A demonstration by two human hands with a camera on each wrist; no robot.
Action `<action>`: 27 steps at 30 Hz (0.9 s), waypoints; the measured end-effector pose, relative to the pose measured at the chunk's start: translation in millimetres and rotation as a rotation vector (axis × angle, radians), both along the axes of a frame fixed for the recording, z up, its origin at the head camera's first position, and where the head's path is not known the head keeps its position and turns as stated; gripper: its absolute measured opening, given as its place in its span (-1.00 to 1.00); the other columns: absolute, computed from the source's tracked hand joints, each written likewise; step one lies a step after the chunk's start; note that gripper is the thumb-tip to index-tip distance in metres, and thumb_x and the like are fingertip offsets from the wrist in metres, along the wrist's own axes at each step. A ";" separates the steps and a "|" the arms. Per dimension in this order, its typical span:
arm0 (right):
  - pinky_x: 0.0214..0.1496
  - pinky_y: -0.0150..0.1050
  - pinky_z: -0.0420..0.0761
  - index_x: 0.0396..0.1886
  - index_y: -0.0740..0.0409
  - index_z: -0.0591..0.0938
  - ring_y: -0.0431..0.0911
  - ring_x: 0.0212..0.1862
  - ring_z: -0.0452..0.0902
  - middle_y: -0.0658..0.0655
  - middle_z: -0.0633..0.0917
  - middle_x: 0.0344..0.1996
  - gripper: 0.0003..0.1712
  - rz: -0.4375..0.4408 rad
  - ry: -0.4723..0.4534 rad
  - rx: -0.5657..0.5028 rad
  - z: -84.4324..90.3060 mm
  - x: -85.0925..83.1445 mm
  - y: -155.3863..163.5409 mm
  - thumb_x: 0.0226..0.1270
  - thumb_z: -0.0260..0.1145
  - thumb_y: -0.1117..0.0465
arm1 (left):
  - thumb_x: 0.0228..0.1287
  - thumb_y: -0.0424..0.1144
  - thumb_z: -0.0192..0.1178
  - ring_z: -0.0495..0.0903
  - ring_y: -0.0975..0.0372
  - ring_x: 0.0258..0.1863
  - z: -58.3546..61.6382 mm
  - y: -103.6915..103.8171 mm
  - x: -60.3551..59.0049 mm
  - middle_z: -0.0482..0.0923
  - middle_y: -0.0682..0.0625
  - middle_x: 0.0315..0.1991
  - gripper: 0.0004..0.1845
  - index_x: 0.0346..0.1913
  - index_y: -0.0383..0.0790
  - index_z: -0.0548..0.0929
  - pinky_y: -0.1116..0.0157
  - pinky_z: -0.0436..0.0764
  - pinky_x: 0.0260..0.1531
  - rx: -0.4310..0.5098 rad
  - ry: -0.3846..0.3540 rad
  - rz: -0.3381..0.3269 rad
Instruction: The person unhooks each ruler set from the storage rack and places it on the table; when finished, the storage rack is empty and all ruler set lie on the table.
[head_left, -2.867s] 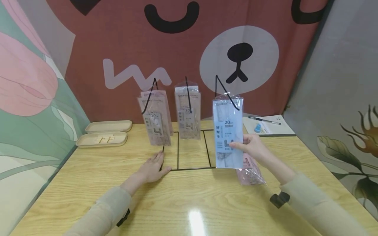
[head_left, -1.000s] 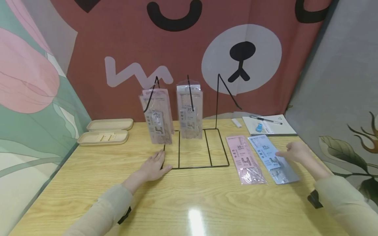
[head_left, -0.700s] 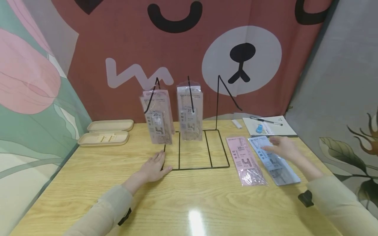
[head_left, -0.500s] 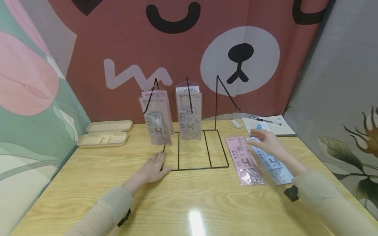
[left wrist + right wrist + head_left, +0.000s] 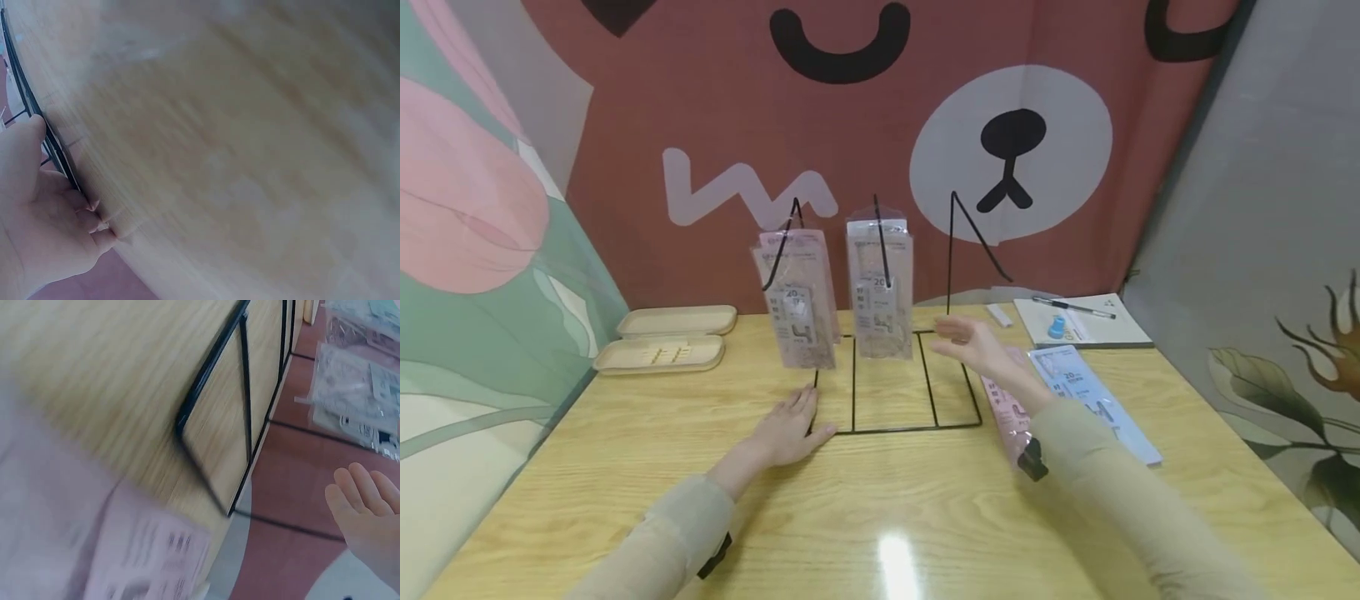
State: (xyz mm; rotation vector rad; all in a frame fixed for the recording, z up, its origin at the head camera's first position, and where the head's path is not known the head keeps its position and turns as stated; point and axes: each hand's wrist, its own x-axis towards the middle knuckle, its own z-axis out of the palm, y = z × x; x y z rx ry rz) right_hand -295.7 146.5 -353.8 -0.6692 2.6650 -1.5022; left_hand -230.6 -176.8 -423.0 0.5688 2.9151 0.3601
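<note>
The left hand [image 5: 786, 431] lies flat on the bench [image 5: 625, 450], fingers straight, against the wire rack [image 5: 895, 379]. The right hand [image 5: 973, 343], fingers relaxed and holding nothing, hovers near the middle hanging packet [image 5: 880, 287], probably light, slippery film best pinched at its stiffer edge.

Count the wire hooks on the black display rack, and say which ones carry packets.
3: the left hook and middle hook carry pinkish packets; the right hook is bare.
</note>
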 end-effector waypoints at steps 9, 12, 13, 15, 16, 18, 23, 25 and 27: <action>0.32 0.00 0.40 0.29 0.17 0.38 0.08 0.27 0.39 0.21 0.49 0.23 -0.29 -0.085 -0.129 -0.072 4.8 -23.5 -42.6 0.22 0.34 -0.03 | 0.44 0.12 -0.15 -0.09 -0.17 0.46 7.6 1.1 0.0 -0.14 -0.35 0.47 -0.18 0.43 -0.49 -0.05 -0.13 0.00 0.41 0.004 0.014 0.005; 0.33 0.01 0.38 0.30 0.18 0.37 0.08 0.28 0.38 0.22 0.48 0.24 -0.29 -0.115 -0.155 -0.076 6.0 -26.4 -49.6 0.23 0.32 -0.02 | 0.44 0.15 -0.17 -0.10 -0.15 0.47 9.0 3.7 -1.7 -0.15 -0.33 0.48 -0.18 0.44 -0.47 -0.05 -0.12 -0.01 0.42 0.000 0.009 0.001; 0.33 0.01 0.38 0.30 0.20 0.37 0.08 0.28 0.38 0.23 0.48 0.23 -0.31 -0.116 -0.165 -0.088 5.8 -27.2 -51.8 0.25 0.31 0.00 | 0.44 0.15 -0.17 -0.10 -0.15 0.47 9.2 4.4 -2.2 -0.15 -0.32 0.48 -0.17 0.44 -0.47 -0.05 -0.12 -0.01 0.42 0.000 0.005 0.000; 0.34 -0.01 0.38 0.30 0.19 0.38 0.09 0.27 0.40 0.24 0.49 0.23 -0.36 -0.121 -0.184 -0.106 4.8 -27.4 -55.7 0.29 0.28 0.04 | 0.44 0.15 -0.17 -0.10 -0.16 0.47 8.9 5.0 -2.8 -0.14 -0.33 0.47 -0.17 0.43 -0.48 -0.05 -0.13 -0.01 0.42 0.000 0.003 -0.007; 0.33 -0.02 0.39 0.28 0.20 0.40 0.09 0.25 0.42 0.24 0.51 0.21 -0.40 -0.122 -0.188 -0.116 3.9 -27.4 -57.5 0.31 0.27 0.07 | 0.44 0.15 -0.17 -0.10 -0.15 0.47 8.8 5.1 -2.9 -0.15 -0.33 0.48 -0.17 0.44 -0.47 -0.05 -0.13 -0.01 0.42 -0.006 -0.002 -0.006; 0.30 -0.05 0.43 0.22 0.21 0.47 0.09 0.19 0.49 0.24 0.57 0.16 -0.48 -0.127 -0.186 -0.132 2.0 -27.0 -60.9 0.32 0.26 0.10 | 0.44 0.15 -0.18 -0.10 -0.15 0.47 8.6 4.9 -2.2 -0.15 -0.33 0.48 -0.17 0.44 -0.47 -0.05 -0.12 -0.01 0.42 -0.014 -0.007 -0.007; 0.11 -0.10 0.59 -0.08 0.31 0.62 0.06 -0.01 0.63 0.27 0.70 -0.08 -0.68 -0.138 -0.100 -0.109 -3.8 -21.9 -62.2 0.29 0.29 0.16 | 0.44 0.15 -0.18 -0.09 -0.15 0.47 6.8 3.4 -0.5 -0.14 -0.33 0.48 -0.18 0.44 -0.47 -0.05 -0.11 0.00 0.42 -0.018 -0.009 0.000; 0.06 -0.09 0.61 -0.14 0.34 0.65 0.07 -0.06 0.65 0.29 0.72 -0.15 -0.70 -0.120 -0.066 -0.098 -5.3 -18.0 -60.5 0.27 0.31 0.17 | 0.44 0.14 -0.18 -0.09 -0.15 0.47 6.0 2.7 0.0 -0.14 -0.33 0.48 -0.18 0.44 -0.47 -0.05 -0.12 0.01 0.42 -0.016 -0.011 0.004; 0.08 -0.08 0.61 -0.12 0.32 0.66 0.06 -0.06 0.66 0.28 0.73 -0.17 -0.69 -0.107 -0.062 -0.090 -5.6 -12.7 -58.1 0.24 0.33 0.18 | 0.44 0.14 -0.18 -0.09 -0.15 0.47 5.7 2.0 0.9 -0.14 -0.33 0.48 -0.19 0.44 -0.47 -0.05 -0.11 0.01 0.42 -0.015 -0.017 0.010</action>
